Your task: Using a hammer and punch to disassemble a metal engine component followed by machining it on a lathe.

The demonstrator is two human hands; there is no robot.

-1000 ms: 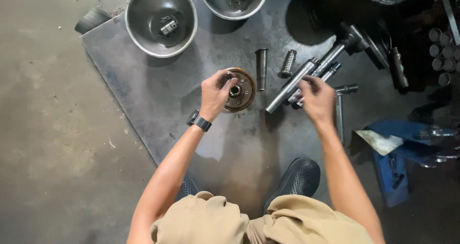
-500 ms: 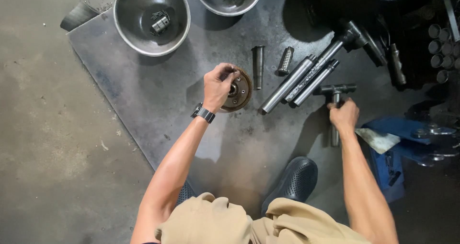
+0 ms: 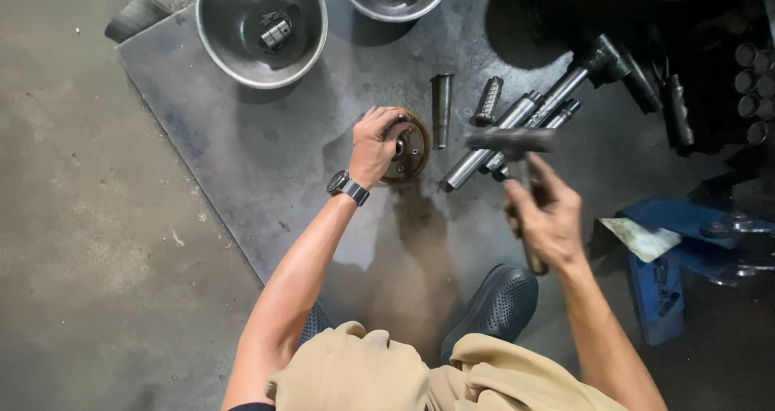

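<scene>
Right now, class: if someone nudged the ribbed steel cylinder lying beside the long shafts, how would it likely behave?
The ribbed cylinder looks like solid metal, so probably heavy for its size and stiff. It lies on its side on the flat mat, so it may roll, though the ribs might slow it.

Left hand on round rusty hub, right hand gripping hammer

Disc on mat, bowls behind, shafts right, hammer above
</scene>
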